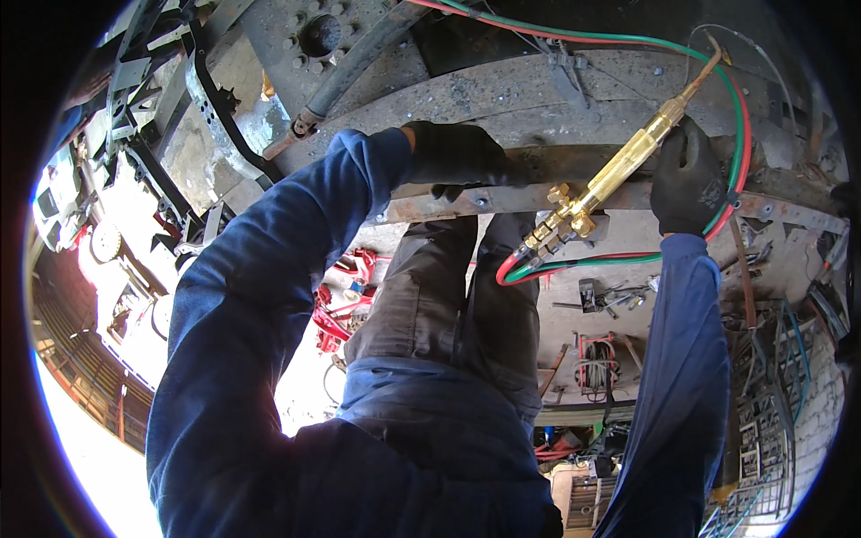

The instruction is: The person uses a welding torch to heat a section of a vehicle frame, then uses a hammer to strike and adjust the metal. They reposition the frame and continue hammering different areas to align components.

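Observation:
My left hand, in a black glove, rests on a dark, flat steel bar with its fingers curled round the edge. A paler steel strip with holes runs along just below it. My right hand, also gloved, grips a brass gas torch near its upper part. The torch lies at a slant over the bar, its copper tip pointing up and to the right and its valves at the lower left. Red and green hoses run from it and loop round past my right hand.
A steel bench carries a bolted plate and a pipe. Black frame parts stand at the left. Below, on the floor, lie red equipment, tools, a cable reel and metal racks.

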The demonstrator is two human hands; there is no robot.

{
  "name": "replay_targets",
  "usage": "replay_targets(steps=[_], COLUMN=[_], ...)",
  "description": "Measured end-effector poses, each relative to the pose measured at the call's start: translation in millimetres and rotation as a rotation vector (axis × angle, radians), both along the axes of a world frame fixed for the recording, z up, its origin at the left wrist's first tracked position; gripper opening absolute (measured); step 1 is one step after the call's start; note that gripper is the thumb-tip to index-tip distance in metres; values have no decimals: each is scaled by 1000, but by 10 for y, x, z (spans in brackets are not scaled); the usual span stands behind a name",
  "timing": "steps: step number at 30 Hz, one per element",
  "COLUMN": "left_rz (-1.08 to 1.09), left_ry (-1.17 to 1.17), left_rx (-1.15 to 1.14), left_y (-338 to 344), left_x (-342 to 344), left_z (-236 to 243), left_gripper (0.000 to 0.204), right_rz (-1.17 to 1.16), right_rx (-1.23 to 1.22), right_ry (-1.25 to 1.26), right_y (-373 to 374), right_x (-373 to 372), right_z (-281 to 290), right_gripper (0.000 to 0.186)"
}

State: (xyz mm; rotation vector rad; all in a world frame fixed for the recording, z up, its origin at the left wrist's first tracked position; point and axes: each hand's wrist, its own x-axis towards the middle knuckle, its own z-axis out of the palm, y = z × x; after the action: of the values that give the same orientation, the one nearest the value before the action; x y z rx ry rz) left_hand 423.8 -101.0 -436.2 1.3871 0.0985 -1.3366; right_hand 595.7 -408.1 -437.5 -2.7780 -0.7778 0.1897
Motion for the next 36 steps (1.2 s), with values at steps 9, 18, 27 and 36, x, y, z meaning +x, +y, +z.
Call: replay_targets(steps=[9, 18, 27, 36], left_rz=[-265, -176, -193, 17], left_ry=[-425, -363, -345, 80], left_rx=[182, 218, 133, 120], left_y=[-59, -56, -31, 11], left_x=[-144, -254, -188, -217], left_z=[63, -15, -126, -54], left_gripper=[75, 77, 67, 63], right_rz=[-46, 3, 40, -51], right_rx=[-5, -8, 7, 4], right_ry=[18, 9, 32, 34], right_y=[30, 17, -46, 40], right_x=[-10, 0, 13, -13], right_z=[10, 19, -17, 28], right_gripper=[29, 31, 31, 30])
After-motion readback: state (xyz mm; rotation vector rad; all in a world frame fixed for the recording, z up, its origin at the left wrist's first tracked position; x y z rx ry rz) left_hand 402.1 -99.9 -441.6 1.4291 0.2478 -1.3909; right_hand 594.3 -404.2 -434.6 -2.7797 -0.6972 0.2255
